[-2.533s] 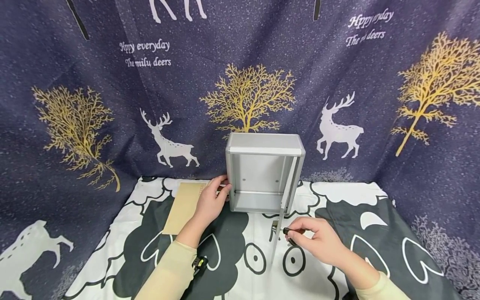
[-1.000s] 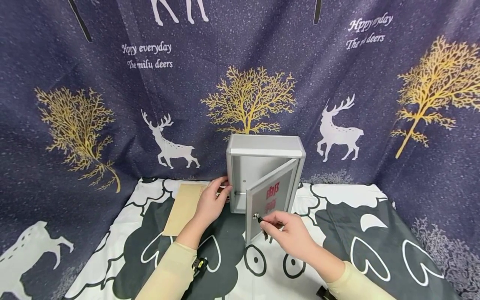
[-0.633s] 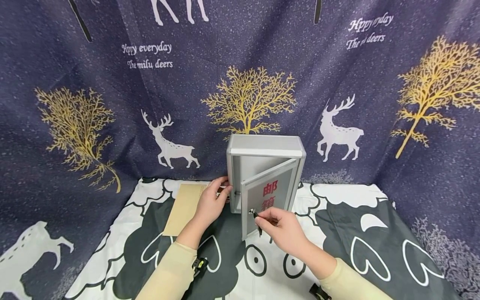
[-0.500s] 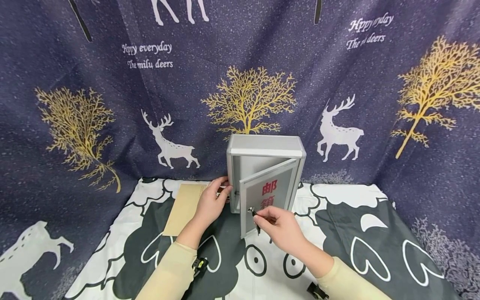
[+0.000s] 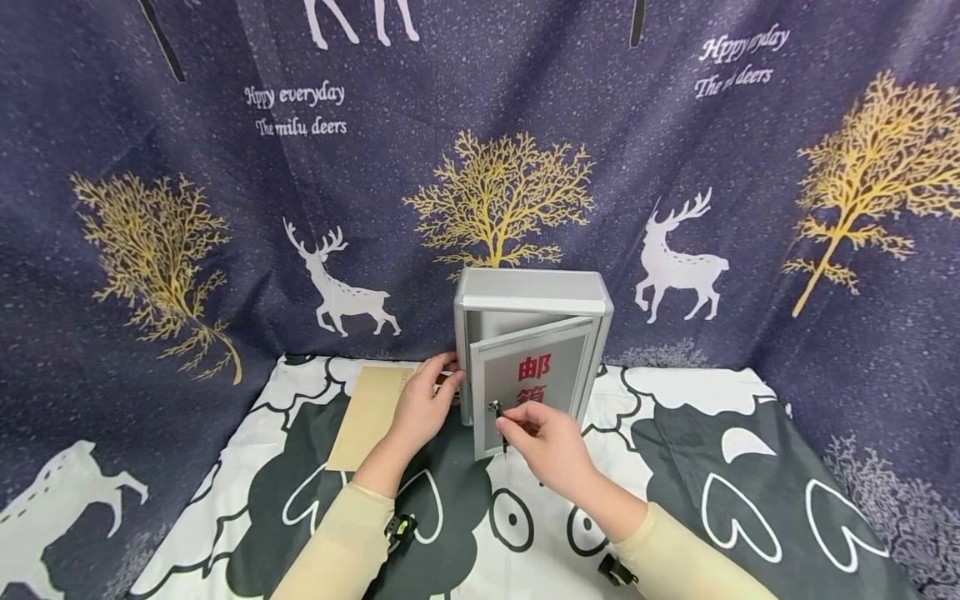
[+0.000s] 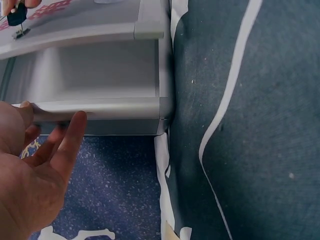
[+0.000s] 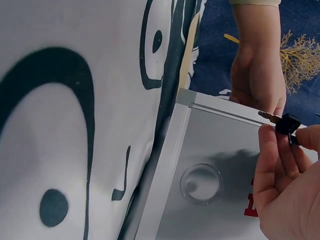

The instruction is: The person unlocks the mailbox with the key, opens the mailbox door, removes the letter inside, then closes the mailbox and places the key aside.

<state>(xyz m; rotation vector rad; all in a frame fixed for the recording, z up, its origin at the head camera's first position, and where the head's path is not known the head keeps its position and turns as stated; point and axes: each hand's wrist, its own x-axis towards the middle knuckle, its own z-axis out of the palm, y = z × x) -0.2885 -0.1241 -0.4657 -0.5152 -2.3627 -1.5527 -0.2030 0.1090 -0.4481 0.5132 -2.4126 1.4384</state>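
Note:
A grey metal mailbox (image 5: 534,285) stands upright on the cloth, its front door (image 5: 551,346) ajar and hinged on the right. Red characters mark the door, and a round lock (image 5: 494,406) sits near its free edge. My right hand (image 5: 553,446) pinches a black-headed key (image 7: 287,123) at this lock; how deep its blade sits, I cannot tell. A second dark piece hangs below the key. My left hand (image 5: 422,404) holds the mailbox's left side, thumb at the front rim (image 6: 110,107) and fingers along the outer wall. Some left fingertips are hidden.
A tan envelope (image 5: 365,421) lies flat left of the mailbox, partly behind the left hand. The black-and-white patterned cloth (image 5: 540,558) covers the table. Behind hangs a dark blue curtain (image 5: 525,92) with deer and gold trees.
My right hand has swung the door leftward, from standing wide out to only ajar, keeping the key pinched at the lock. The left hand has stayed on the mailbox's side.

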